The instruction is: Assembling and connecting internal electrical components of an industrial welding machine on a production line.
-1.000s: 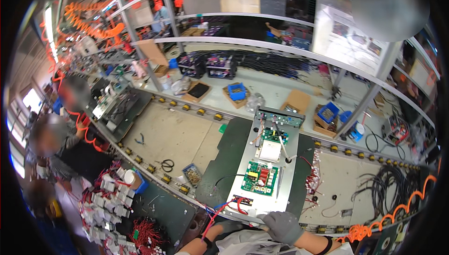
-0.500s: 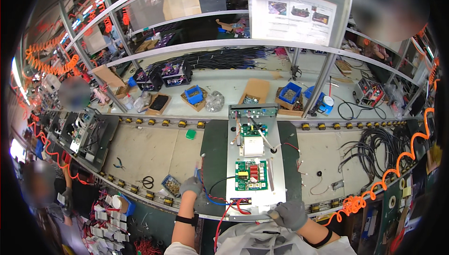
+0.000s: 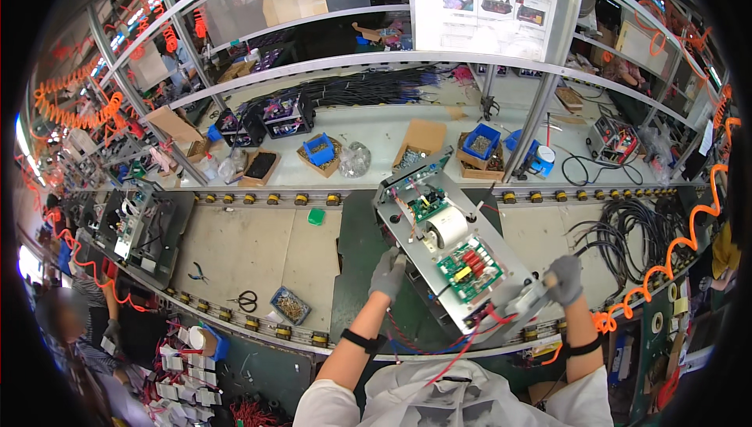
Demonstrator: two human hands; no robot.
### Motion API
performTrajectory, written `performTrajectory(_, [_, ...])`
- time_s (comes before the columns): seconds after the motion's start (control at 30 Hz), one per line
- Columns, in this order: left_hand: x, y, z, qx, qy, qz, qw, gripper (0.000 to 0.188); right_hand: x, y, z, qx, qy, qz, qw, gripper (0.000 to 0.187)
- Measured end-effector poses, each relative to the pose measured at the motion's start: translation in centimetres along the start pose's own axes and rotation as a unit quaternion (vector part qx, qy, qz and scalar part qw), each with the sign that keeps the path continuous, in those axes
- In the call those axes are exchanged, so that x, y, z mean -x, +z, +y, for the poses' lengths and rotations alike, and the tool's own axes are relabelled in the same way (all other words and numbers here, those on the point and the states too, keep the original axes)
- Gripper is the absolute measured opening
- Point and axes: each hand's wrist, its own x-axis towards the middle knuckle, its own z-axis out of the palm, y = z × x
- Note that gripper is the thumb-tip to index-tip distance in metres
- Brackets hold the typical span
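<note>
A metal chassis (image 3: 419, 253) sits turned and tilted on the dark green board (image 3: 362, 223), its near end swung to the right. It carries a green circuit board (image 3: 471, 270) with red and yellow parts, a white block (image 3: 447, 226) and a smaller green board (image 3: 428, 203) near the far panel. My gloved left hand (image 3: 388, 273) is closed on the chassis's left edge, its fingertips partly hidden. At the near right corner, my gloved right hand (image 3: 564, 278) grips the chassis's end plate. Red and blue wires (image 3: 470, 341) trail off the near end toward my body.
Left of the board lie pliers (image 3: 198, 272), scissors (image 3: 247, 300) and a bin of small hardware (image 3: 290, 305). Black cables (image 3: 633, 251) are heaped at right, beside an orange coiled hose (image 3: 666, 270). Rollers edge the line. Behind stand blue bins (image 3: 481, 141). A co-worker (image 3: 86, 349) is at lower left.
The chassis has gone from straight and flat to turned and tilted. My left hand has left the wires for its left edge; my right hand has moved right and up with the near end.
</note>
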Motion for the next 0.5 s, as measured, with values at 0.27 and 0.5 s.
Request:
performTrajectory(0.27, [-1.0, 3.9, 1.1, 0.089, -0.273, 0.012, 0.958, 0.044, -1.2, -1.8, 4.0, -0.13, 0.266, -0.115, 0.948, 0.045])
performTrajectory(0.5, [0.4, 2.6, 1.9, -0.031, -0.173, 0.019, 0.984, 0.04, -1.7, -1.9, 3.7, -0.11, 0.258, -0.145, 0.949, 0.046])
